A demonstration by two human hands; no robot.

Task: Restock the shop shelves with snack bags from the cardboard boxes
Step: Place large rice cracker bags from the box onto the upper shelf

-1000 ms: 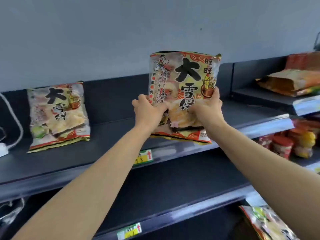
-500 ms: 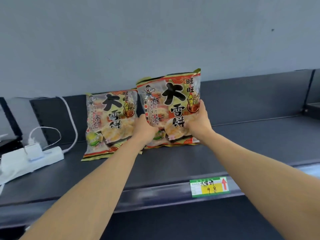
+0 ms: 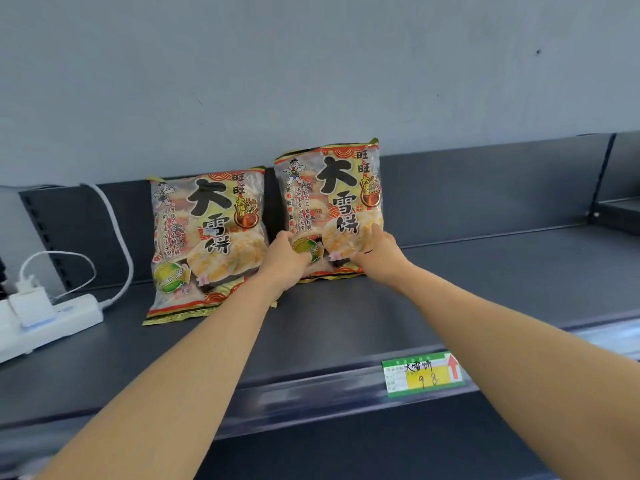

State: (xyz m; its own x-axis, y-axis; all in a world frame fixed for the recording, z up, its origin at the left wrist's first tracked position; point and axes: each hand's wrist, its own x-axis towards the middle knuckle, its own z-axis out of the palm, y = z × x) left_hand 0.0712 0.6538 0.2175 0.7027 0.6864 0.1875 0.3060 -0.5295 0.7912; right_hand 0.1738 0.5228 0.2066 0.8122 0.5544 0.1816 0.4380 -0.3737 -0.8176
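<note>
At the far left a white power strip (image 3: 52, 320) lies on the dark shelf (image 3: 485, 271), with a white charger (image 3: 29, 303) plugged into it and a white cable (image 3: 114, 233) looping up the back panel toward the grey wall (image 3: 311, 64).

Just right of the strip stands the first snack bag (image 3: 207, 240) — a rice-cracker pack with large black characters, a red-and-gold border and a green round badge low on its front. It leans back against the shelf's rear panel, its bottom edge on the shelf surface.

Next to it, nearly touching its right edge, stands the second snack bag (image 3: 332, 209) of the same kind, upright and a little further back, its top corner rising above the rear panel. The left hand (image 3: 287, 261) is curled around this bag's lower left edge, thumb on the front over the green badge. The right hand (image 3: 379, 251) is pressed on the bag's lower right part, fingers spread flat against the printed front — whether any of them wrap behind the bag cannot be told. Both bare forearms reach in from the bottom of the view.

Further right the shelf runs on to a vertical divider. On the shelf's front rail, under the right forearm, sits a green-and-yellow price tag (image 3: 420, 374) with a red arrow pointing up and handwritten black characters and digits.
</note>
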